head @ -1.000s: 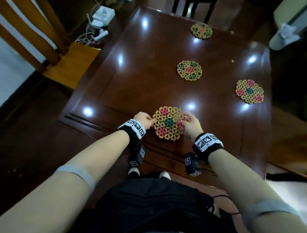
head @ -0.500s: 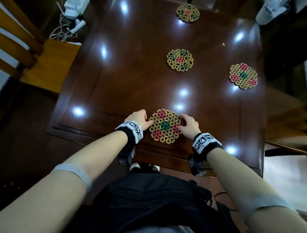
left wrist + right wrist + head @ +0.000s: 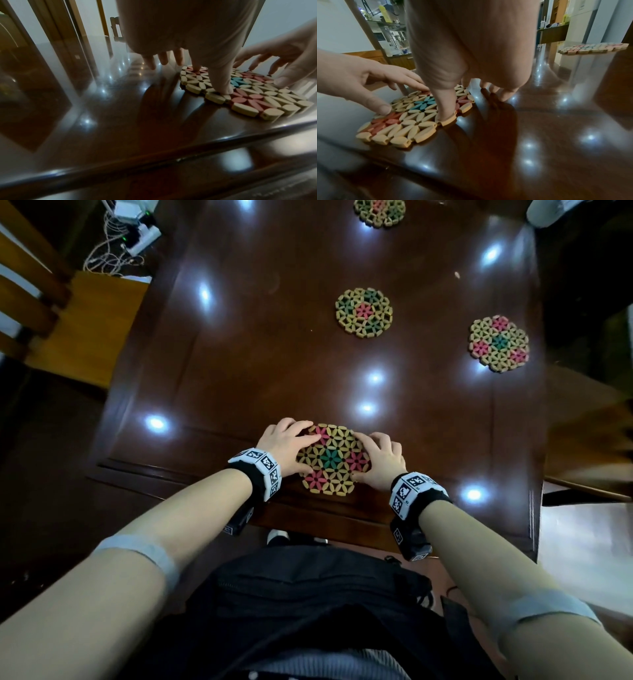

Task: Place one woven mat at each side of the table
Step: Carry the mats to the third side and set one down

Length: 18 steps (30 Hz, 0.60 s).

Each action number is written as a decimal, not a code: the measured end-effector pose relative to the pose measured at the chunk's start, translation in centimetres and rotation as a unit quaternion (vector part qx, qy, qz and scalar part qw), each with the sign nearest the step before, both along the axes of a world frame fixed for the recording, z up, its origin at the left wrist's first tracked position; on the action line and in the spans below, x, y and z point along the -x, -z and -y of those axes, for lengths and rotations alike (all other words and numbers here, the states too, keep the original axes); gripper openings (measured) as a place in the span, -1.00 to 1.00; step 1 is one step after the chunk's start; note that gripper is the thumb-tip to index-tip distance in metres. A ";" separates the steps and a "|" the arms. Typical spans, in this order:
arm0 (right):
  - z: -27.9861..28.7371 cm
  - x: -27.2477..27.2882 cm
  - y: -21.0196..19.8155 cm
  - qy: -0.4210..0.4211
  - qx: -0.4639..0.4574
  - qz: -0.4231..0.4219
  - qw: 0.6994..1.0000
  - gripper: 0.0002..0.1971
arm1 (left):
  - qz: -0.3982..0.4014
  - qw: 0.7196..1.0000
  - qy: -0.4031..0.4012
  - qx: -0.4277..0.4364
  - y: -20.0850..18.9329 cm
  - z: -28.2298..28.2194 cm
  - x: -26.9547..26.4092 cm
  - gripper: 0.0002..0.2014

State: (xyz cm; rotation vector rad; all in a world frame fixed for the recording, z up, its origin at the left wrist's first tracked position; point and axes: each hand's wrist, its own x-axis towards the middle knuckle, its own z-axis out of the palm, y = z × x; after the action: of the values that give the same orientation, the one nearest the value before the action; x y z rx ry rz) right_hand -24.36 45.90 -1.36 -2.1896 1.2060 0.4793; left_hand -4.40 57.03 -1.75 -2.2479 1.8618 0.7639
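A round woven mat [image 3: 330, 460] of tan, pink and teal pieces lies flat on the dark glossy table [image 3: 260, 344], close to its near edge. My left hand [image 3: 299, 448] rests on the mat's left side and my right hand [image 3: 363, 457] on its right side. In the left wrist view the left hand [image 3: 211, 79] presses thumb and forefinger on the mat [image 3: 257, 97]. The right wrist view shows the right hand [image 3: 464, 100] with its thumb on the mat [image 3: 412, 121]. Three more mats lie in the middle [image 3: 363, 312], at the right side [image 3: 499, 344] and at the far side [image 3: 378, 212].
A wooden chair [image 3: 68, 313] stands off the table's left side. A power strip with tangled cables [image 3: 137, 231] lies on the floor at the far left. A pale object [image 3: 548, 210] sits past the far right corner. The table's left half is bare.
The head view has tipped down and closer to the table. Both hands have stayed at the mat's sides, their fingers sliding a little farther onto its top. The mat stays by the near edge.
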 end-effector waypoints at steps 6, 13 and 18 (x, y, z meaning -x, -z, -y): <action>-0.5 0.2 -0.4 -0.003 0.008 -0.008 1.000 -0.11 | 0.000 1.000 0.000 -0.001 -0.2 -0.5 0.5 -0.26; -1.3 0.5 -0.5 -0.013 0.021 -0.021 0.999 -0.11 | -0.006 1.000 0.002 -0.008 -0.4 -0.8 0.6 -0.26; -1.6 0.5 -0.6 -0.020 0.025 -0.028 0.999 -0.10 | -0.001 1.000 0.009 0.000 -0.5 -0.7 0.7 -0.26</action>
State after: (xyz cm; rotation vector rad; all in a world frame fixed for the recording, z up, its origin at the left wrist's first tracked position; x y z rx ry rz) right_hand -24.88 47.45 -0.72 -2.2587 1.2183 0.5364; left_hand -5.07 57.71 -1.26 -2.2278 1.8796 0.7627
